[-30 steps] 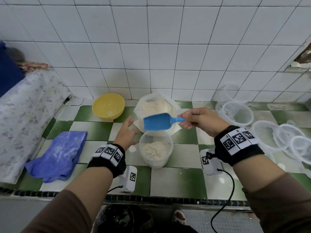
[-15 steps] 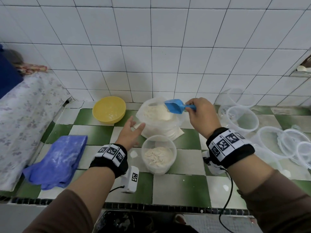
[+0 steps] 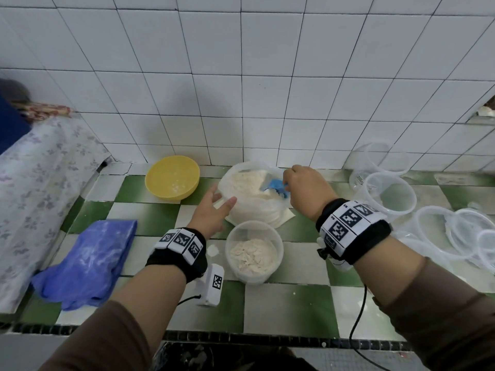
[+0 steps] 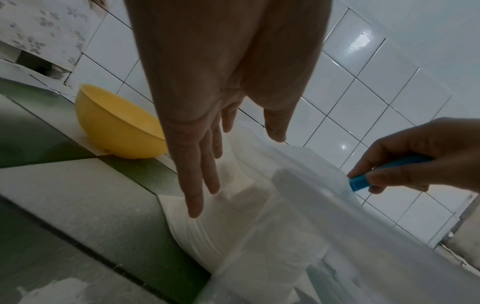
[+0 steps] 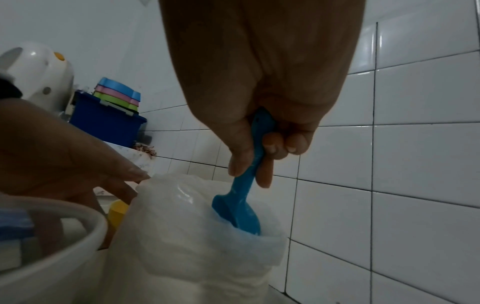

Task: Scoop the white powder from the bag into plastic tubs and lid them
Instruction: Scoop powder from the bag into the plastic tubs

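A clear plastic bag (image 3: 249, 207) of white powder stands open at the back of the tiled counter. My right hand (image 3: 308, 191) grips the handle of a blue scoop (image 3: 276, 187), whose bowl (image 5: 239, 214) is dipped into the bag's mouth (image 5: 197, 197). My left hand (image 3: 211, 212) reaches toward the bag's left side with straight fingers (image 4: 200, 185) close to the plastic (image 4: 259, 205); I cannot tell if they touch it. In front of the bag stands a clear tub (image 3: 254, 255) partly filled with powder.
A yellow bowl (image 3: 172, 176) sits left of the bag. A blue cloth (image 3: 88, 261) lies at the front left. Empty clear tubs (image 3: 388, 194) and lids (image 3: 455, 231) crowd the right side. White tiled wall stands right behind the bag.
My right hand has carried the blue scoop from above the tub back into the bag. My left hand has moved up from beside the tub toward the bag.
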